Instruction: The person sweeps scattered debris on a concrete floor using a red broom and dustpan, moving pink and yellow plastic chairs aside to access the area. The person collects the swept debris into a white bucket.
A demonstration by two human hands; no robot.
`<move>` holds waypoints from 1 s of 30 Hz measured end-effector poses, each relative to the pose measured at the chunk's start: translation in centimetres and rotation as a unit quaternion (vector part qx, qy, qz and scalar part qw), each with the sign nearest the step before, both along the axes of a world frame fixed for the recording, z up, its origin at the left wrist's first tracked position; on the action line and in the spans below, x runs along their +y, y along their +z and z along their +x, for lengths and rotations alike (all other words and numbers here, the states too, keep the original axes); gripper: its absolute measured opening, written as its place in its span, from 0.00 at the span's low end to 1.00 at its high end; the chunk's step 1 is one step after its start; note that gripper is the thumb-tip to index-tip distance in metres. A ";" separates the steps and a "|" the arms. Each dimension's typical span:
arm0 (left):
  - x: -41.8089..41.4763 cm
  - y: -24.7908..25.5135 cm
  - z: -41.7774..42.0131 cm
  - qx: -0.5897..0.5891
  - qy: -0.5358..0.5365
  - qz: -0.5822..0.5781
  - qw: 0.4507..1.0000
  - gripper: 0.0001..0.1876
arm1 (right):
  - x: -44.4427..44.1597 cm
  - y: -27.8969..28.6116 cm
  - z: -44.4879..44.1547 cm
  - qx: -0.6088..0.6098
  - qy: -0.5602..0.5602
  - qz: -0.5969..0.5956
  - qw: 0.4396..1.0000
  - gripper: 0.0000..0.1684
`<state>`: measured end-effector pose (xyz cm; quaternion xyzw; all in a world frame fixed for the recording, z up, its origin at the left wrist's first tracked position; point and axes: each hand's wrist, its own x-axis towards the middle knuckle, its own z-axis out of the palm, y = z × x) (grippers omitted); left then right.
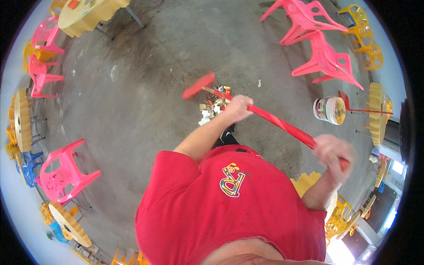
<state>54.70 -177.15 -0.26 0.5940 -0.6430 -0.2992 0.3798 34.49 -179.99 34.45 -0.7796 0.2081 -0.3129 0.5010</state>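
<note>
A broom with a red head [199,86] and a long red handle [285,126] runs diagonally in front of me. My left hand [239,108] grips the handle partway down, nearer the head. Around the handle's upper end, at the right, my right hand [334,157] is closed; it looks blurred. The broom head is blurred too, beside a small heap of litter [210,111] on the grey concrete floor [139,109]. The heap holds crumpled white paper, wrappers and small dark bits. My dark shoe shows just below it, partly hidden by my left arm.
Pink plastic chairs [323,58] stand upper right, another pink chair [64,170] at left. A white bucket [326,110] lies at right near a red long-handled dustpan [344,99]. Tables with yellow cloths [96,15] and more chairs line the room's sides.
</note>
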 end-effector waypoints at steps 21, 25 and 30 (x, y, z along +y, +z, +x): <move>12.7 2.3 -1.8 0.078 0.161 0.101 0.979 0.22 | 3.0 0.4 4.7 -0.096 0.164 0.085 0.978 0.20; 7.3 5.4 -4.4 0.099 0.056 -0.026 0.993 0.13 | 3.6 3.9 -0.1 -0.146 0.066 -0.011 0.987 0.23; 2.6 12.7 -5.2 0.155 -0.090 -0.141 0.974 0.11 | 3.4 3.4 -9.8 -0.142 -0.104 -0.091 0.980 0.18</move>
